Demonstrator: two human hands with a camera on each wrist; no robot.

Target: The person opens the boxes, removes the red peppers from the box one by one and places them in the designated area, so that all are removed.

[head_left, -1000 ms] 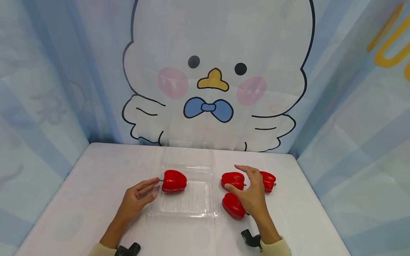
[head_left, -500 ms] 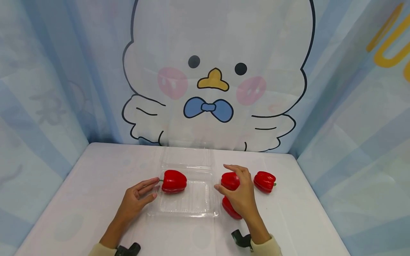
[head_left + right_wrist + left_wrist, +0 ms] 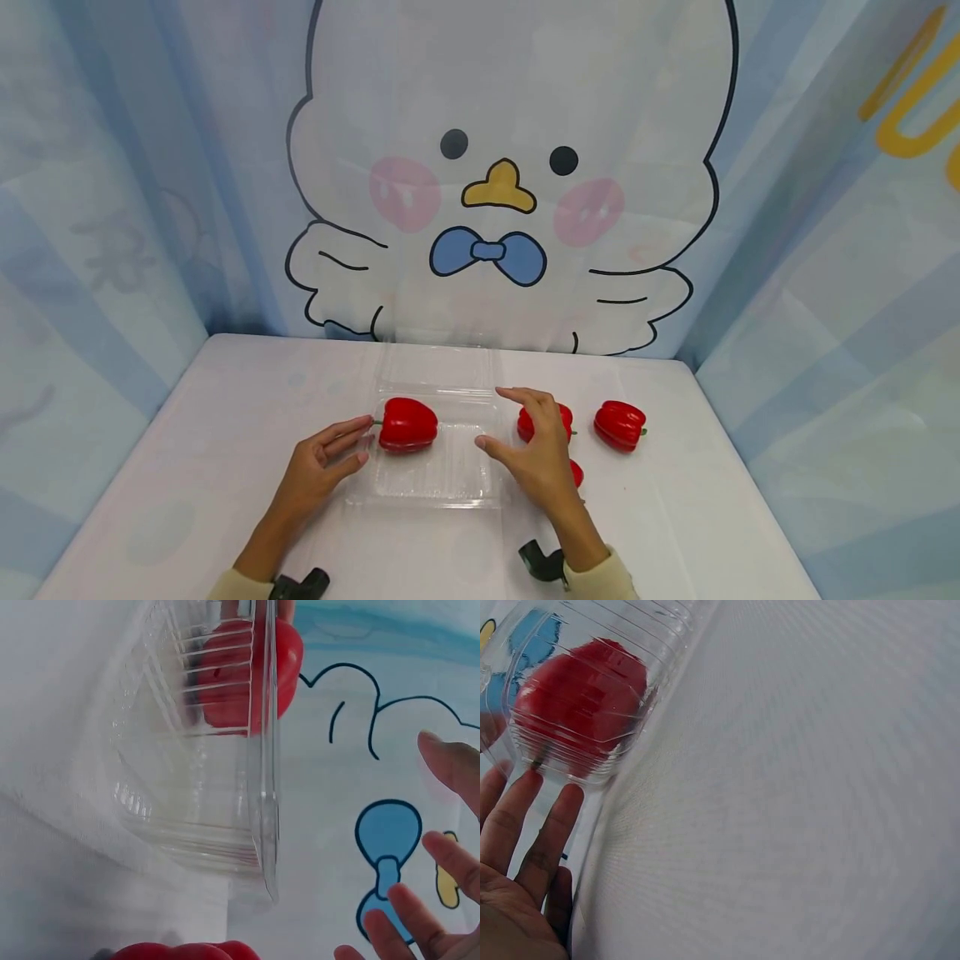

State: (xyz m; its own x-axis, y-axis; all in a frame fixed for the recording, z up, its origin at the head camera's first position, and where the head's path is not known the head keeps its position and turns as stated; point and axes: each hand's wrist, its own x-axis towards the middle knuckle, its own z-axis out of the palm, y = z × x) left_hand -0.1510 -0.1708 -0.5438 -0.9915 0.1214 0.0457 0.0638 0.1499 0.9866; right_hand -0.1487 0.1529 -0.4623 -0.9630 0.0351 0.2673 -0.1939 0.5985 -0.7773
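A red bell pepper [image 3: 407,426] lies in the left part of a clear plastic clamshell box [image 3: 472,492], its green stem toward the left rim. My left hand [image 3: 322,467] is beside that rim with fairly straight fingers; in the left wrist view the fingertips [image 3: 571,796] are close to the box wall, and I cannot tell if they touch. Over the right side of the box hovers my right hand [image 3: 536,450], thumb and fingers spread, holding nothing. It partly covers two more peppers, one behind [image 3: 566,417] and one nearer [image 3: 576,473].
Farther right on the white table [image 3: 712,517] lies another red bell pepper [image 3: 620,426]. The lifted clear lid [image 3: 438,367] leans back toward the printed curtain [image 3: 495,308]. Dark wrist cameras [image 3: 542,562] stick out from both wrists.
My right hand has moved left, from over the loose peppers to the right edge of the box, its fingers spreading wider. The left hand and the peppers have stayed put.
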